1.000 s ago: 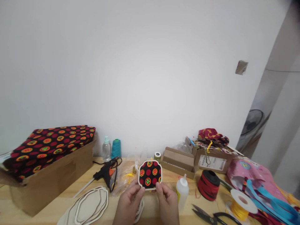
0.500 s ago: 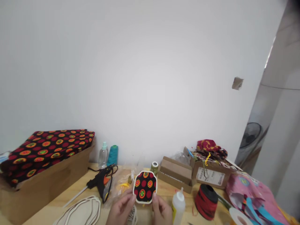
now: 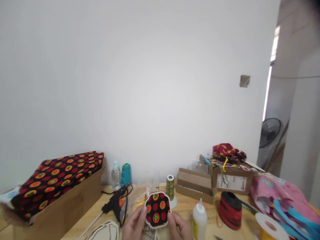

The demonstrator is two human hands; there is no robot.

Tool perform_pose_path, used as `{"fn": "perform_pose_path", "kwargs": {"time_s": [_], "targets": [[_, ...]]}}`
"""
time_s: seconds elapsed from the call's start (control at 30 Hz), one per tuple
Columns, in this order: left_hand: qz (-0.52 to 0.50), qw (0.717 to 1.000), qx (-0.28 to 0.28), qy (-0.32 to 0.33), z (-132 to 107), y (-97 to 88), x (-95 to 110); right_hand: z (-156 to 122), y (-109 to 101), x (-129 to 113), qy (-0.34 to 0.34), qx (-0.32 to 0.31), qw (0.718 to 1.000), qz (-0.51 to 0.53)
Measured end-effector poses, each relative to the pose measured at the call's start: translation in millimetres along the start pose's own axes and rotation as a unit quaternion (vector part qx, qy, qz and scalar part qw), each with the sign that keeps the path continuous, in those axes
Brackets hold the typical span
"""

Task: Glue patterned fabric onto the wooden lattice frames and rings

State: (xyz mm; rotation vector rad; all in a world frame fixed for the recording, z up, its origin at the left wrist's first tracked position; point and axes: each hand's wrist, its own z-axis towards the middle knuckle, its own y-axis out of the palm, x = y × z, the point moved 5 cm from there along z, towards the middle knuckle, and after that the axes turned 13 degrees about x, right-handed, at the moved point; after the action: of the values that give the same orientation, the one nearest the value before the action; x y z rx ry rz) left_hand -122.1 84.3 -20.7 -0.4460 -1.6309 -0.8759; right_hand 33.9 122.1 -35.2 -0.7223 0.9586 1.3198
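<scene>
Both hands hold up a small fabric-covered piece, black with red and orange dots and a pale wavy rim, low in the middle of the head view. My left hand pinches its left edge with thumb and fingers. My right hand grips its right edge. Most of each hand is cut off by the lower frame edge. Under the hands lies a pale cut-out part, partly hidden.
On the wooden table: a black glue gun, pale wooden frames, a white glue bottle, red cord spool, olive thread spool, teal thread cone, cardboard boxes, matching fabric on a box, pink cloth with blue ribbons.
The view tilted upward then steadied, so the hands and piece sit lower in frame. The fabric-covered piece stays held by both hands and has turned slightly.
</scene>
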Motion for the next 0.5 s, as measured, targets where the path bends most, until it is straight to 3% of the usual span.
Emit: {"fn": "perform_pose_path", "kwargs": {"time_s": [0.33, 0.5], "targets": [[0.034, 0.999, -0.002, -0.025, 20, -7.1, -15, -2, -2, -14, 0.022, -0.019, 0.999, 0.041], [0.013, 0.999, -0.02, -0.026, 10, 1.9, -17, -1, 0, -11, 0.079, -0.002, 0.993, 0.087]]}}
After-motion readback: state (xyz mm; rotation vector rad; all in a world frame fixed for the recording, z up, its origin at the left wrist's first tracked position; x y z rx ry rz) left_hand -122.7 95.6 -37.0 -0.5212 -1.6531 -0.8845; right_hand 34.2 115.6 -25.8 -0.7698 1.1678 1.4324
